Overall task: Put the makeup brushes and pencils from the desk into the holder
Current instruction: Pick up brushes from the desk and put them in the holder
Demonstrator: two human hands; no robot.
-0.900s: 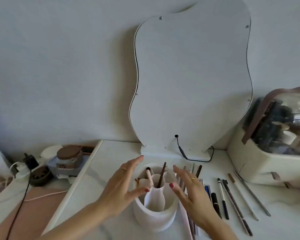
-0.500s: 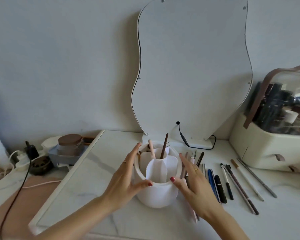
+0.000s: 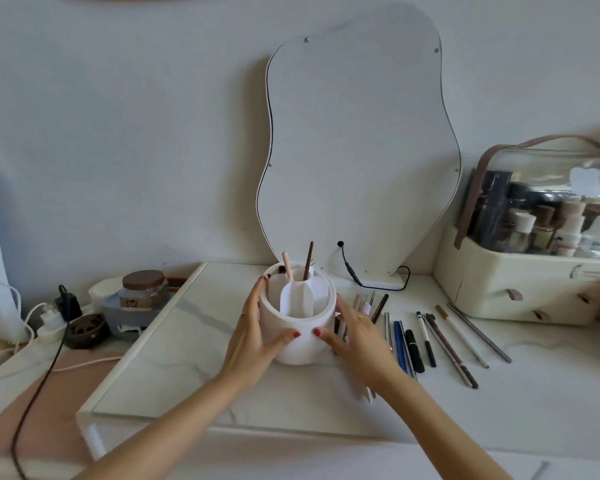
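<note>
The white round holder (image 3: 298,353) with inner dividers stands on the marble desk, in front of the mirror. A pink brush handle (image 3: 287,270) and a brown pencil (image 3: 308,259) stick up out of it. My left hand (image 3: 253,327) cups its left side and my right hand (image 3: 357,336) cups its right side, with both thumbs wrapped across the front. To the right, several pencils and brushes (image 3: 426,336) lie in a row on the desk. A few of them are partly hidden under my right hand.
A wavy mirror (image 3: 357,150) leans on the wall, with its black cable (image 3: 352,271) behind the holder. A cream cosmetics organiser (image 3: 520,292) stands at the right. A lidded jar (image 3: 142,289), small dishes, a charger and a black cord (image 3: 42,382) are at the left.
Both hands have closed in from either side and now hold the holder. The camera has pulled back and tilted up, so the holder appears further away.
</note>
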